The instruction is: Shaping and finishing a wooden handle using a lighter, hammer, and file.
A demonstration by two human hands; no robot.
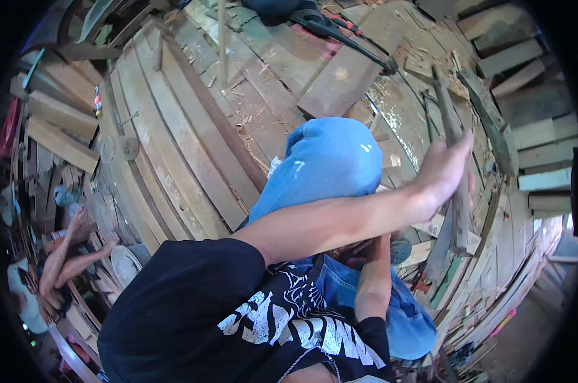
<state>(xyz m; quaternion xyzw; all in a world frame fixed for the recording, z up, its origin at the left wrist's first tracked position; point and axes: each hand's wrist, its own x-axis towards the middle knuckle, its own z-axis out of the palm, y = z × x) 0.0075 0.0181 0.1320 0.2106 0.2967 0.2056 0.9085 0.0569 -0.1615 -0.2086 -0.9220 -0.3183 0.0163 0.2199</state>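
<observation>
My left forearm reaches across to the right, over my raised knee. My left hand [443,171], a little blurred, is closed around a long, narrow, dark piece of wood [460,220]. The wood stands lengthwise in view, its far end thin and its near end blunt. A flat greyish strip [438,258] lies just beside its near end; its kind is unclear. My right hand [364,250] is low between my legs, close to a grey perforated shoe [400,249]. My left forearm and the shadow hide most of its fingers, so its grip does not show.
Long planks [174,127] lie side by side on the left. Ahead, a thick board [343,80] rests on the chip-strewn floor near a black-and-red bow saw [356,43]. Stacked timber [541,137] lines the right. Another person's arms [65,255] show at far left.
</observation>
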